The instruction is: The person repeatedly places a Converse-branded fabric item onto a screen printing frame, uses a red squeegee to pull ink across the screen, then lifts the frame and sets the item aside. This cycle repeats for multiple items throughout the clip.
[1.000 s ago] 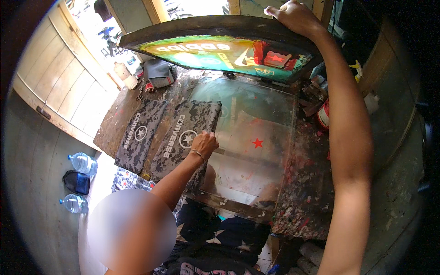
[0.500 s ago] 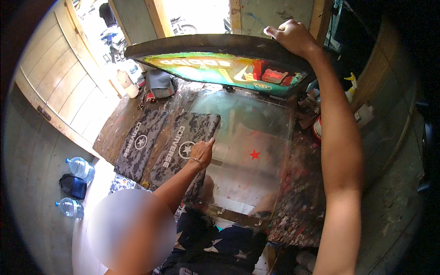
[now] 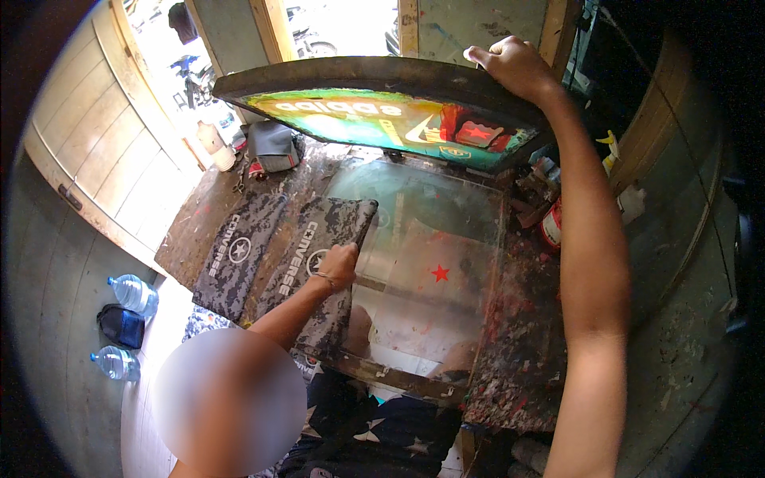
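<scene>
My right hand [image 3: 518, 70] is closed over the top edge of a screen-printing frame [image 3: 327, 73], which stands tilted up at the back with its coloured mesh facing me. My left hand [image 3: 340, 267] has its fingers curled at the right edge of a grey-black camouflage cloth piece [image 3: 307, 219] with a white print. Its fingertips are partly hidden, but they seem to grip that edge. Right of the cloth lies a glass plate [image 3: 398, 319] with a small red star [image 3: 440, 273] on it. A second printed camouflage piece [image 3: 259, 219] lies flat to the left.
The paint-stained table [image 3: 191, 231] carries a grey box-like thing [image 3: 273, 147], scissors [image 3: 239, 183] and a pale bottle [image 3: 213, 145] at the far left. Containers, one red and white [image 3: 551, 225], stand at the right. Water bottles [image 3: 134, 295] are at the lower left.
My left hand has drawn slightly left, and its extended finger has curled in at the cloth's edge. My right hand and the raised frame stay nearly still. The view has shifted slightly.
</scene>
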Demonstrator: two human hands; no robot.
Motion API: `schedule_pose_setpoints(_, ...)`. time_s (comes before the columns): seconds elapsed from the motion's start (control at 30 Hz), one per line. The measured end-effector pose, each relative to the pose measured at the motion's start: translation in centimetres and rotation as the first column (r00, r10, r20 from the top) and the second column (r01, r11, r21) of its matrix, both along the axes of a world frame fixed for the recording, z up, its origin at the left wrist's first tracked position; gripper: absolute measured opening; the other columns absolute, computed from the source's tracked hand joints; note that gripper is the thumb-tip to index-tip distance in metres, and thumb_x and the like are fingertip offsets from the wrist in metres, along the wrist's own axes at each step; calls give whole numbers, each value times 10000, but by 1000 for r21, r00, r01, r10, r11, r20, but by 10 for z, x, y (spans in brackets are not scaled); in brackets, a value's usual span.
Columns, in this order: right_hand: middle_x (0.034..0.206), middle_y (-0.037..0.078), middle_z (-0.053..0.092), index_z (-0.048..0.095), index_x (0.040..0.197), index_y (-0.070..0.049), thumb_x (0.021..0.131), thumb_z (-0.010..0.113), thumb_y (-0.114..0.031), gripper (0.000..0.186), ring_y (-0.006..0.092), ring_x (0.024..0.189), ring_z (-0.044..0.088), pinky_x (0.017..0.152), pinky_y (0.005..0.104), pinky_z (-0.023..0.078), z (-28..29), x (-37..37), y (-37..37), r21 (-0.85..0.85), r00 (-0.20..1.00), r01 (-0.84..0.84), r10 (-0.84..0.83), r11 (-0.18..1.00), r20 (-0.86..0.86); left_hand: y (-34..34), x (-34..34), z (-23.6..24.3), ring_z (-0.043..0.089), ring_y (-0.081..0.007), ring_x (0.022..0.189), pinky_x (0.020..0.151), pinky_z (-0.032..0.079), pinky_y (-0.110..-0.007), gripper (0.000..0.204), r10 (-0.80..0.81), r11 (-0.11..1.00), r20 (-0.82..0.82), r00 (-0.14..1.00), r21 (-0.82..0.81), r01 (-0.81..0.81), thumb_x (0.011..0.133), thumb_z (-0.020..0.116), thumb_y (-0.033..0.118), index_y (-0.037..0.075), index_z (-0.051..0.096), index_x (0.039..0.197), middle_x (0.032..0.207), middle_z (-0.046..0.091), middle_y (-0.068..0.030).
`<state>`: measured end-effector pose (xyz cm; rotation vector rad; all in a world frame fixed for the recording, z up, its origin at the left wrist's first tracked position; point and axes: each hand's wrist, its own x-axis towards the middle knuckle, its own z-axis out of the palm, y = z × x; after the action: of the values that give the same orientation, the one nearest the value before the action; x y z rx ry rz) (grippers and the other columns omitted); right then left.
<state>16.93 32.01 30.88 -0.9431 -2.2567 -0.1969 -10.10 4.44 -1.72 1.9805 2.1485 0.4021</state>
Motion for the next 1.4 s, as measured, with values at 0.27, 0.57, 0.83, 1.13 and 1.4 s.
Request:
schedule_pose_setpoints(0.27, 684, 159, 664, 677, 705, -11, 968, 554, -601, 658, 335, 720, 682, 783, 437, 521, 2, 1, 7, -44, 1000, 4, -3, 999, 17, -13, 3, -7, 699, -399, 907, 821, 550, -494, 188, -20, 1000, 46, 999, 14, 19, 755, 639, 23, 84, 743, 899, 923, 722, -201)
schedule_pose_setpoints(0.57, 684, 159, 664, 670, 700, -9, 960, 562, -602, 656, 318, 716, 681, 776, 433, 516, 5, 2, 2, -109, 1000, -1, 2, 994, 10, -10, 17, -13, 644, -456, 908, 810, 517, -538, 78, 104, 990, -26, 994, 101, -101, 802, 614, 2, 5, 647, 873, 860, 670, -232)
schedule_pose_setpoints(0.83, 757, 190, 690, 697, 731, -7, 964, 556, -591, 645, 345, 781, 693, 826, 461, 519, 0, 1, 3, -42, 1000, -25, 25, 999, 7, -15, 30, 1, 696, -457, 890, 771, 581, -493, 179, 120, 991, -133, 984, -45, -127, 853, 583, 56, -37, 691, 961, 941, 664, -324)
schedule_pose_setpoints(1.13, 792, 206, 700, 719, 766, -7, 968, 544, -598, 648, 376, 828, 699, 861, 458, 522, 1, 0, 9, -98, 1000, 3, -2, 995, 9, -9, 16, -1, 682, -417, 919, 837, 576, -446, 128, -154, 985, -257, 954, -113, 129, 774, 663, 11, -57, 696, 877, 1055, 676, -264)
schedule_pose_setpoints(1.4, 757, 196, 685, 703, 765, -5, 974, 540, -603, 654, 370, 812, 694, 840, 449, 515, 2, 2, 22, -4, 1000, -10, 10, 1000, 29, -37, -66, -17, 597, -129, 784, 701, 502, -306, 222, 384, 917, 780, 494, -262, -299, 772, 737, 30, 34, 635, 970, 852, 649, -11)
